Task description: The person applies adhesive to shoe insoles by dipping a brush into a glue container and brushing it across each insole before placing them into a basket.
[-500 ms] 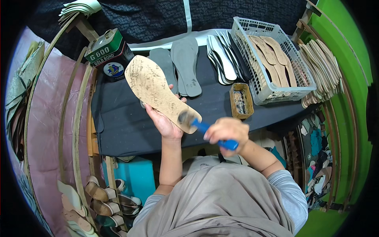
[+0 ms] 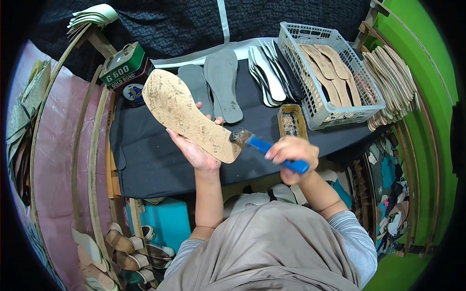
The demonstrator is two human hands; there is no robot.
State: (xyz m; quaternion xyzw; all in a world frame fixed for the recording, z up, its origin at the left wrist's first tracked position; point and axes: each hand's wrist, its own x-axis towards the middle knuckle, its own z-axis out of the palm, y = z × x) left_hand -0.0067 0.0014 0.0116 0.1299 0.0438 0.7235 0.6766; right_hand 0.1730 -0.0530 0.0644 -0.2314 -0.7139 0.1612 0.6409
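Observation:
A tan insole (image 2: 184, 111) with dark smudges lies across my left hand (image 2: 199, 153), whose palm and thumb support it from below while the fingertips curl over its far edge. My right hand (image 2: 293, 157) is closed around the blue handle of a brush (image 2: 259, 144). The dark, worn bristle end meets the narrow heel end of the insole at its right edge; whether it touches is hard to tell. Beyond the insole lie stacked grey soles (image 2: 223, 87). A small open tub (image 2: 292, 123) with dark residue inside stands to the right of them.
A green and black metal can (image 2: 127, 72) stands at the table's back left. White and black sole pieces (image 2: 272, 72) lie beside a white plastic crate (image 2: 335, 119) of tan insoles. More soles (image 2: 391, 87) are stacked at the right. Shoes (image 2: 127, 245) sit on a rack at lower left.
The brush has moved right, from on the heel area to the insole's right edge. My right hand has shifted right with it. The insole has drifted slightly left.

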